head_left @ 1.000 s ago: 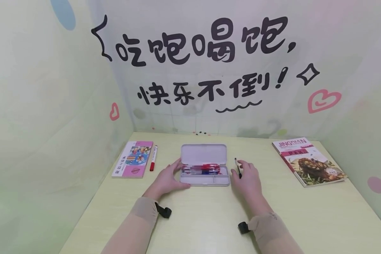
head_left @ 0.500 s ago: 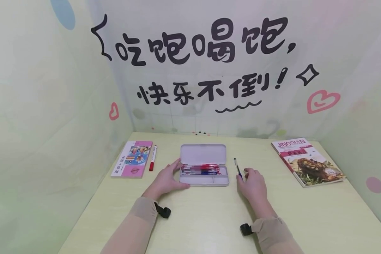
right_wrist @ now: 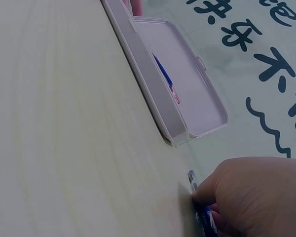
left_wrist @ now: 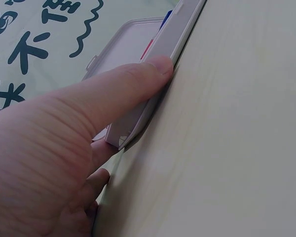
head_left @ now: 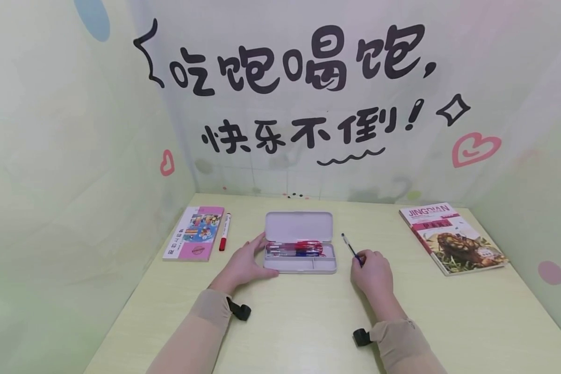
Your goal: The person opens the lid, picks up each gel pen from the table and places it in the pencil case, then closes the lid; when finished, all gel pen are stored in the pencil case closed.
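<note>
An open lilac pencil case (head_left: 287, 266) lies on the table in the head view, its lid (head_left: 299, 226) tipped back. Red and blue pens (head_left: 295, 248) fill its rear compartment. My left hand (head_left: 245, 265) holds the case's left end; in the left wrist view the thumb (left_wrist: 133, 81) presses its front wall and the other fingers go behind the end. To the right of the case, my right hand (head_left: 375, 274) pinches a clear pen with blue parts (head_left: 348, 243), its far end pointing up and left. The right wrist view has this blue pen (right_wrist: 207, 222) low over the table, partly hidden by fingers.
A pink-and-white book (head_left: 194, 234) lies at the left, with a red-capped white marker (head_left: 225, 232) beside it. On the right rests a magazine (head_left: 453, 239) with a lion on its cover. A printed wall cloth (head_left: 280, 176) stands behind the table.
My right hand has shifted slightly right, away from the case, and its fingers have closed round the pen. The pen now slants further left. The left hand and case have stayed in place.
</note>
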The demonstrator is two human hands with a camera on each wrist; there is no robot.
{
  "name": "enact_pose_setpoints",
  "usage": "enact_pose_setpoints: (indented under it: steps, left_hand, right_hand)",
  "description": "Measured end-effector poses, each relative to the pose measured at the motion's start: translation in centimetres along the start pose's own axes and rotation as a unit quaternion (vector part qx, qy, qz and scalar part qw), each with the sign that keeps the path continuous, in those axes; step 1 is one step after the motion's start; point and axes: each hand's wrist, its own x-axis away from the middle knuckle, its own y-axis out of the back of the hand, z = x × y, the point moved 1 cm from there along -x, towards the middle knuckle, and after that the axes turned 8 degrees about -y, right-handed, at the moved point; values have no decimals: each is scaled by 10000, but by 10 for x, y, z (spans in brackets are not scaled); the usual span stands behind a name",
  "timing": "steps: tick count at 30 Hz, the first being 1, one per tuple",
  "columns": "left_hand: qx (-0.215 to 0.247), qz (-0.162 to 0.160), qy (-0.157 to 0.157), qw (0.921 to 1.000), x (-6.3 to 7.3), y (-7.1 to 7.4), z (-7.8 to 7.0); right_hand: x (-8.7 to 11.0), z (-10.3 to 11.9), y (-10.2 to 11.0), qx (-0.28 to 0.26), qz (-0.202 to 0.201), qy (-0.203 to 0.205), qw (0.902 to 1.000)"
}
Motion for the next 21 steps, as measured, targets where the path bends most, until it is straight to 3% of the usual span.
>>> enact_pose_setpoints:
  steps: [15, 21]
  left_hand:
    - [-2, 30, 21, 10000, 1, 1, -1]
    - [24, 5, 29, 10000, 2, 1, -2]
  right_hand:
    - [1, 2, 1, -136, -220, 36, 9997]
    - [2, 10, 4, -302, -432, 229, 9983]
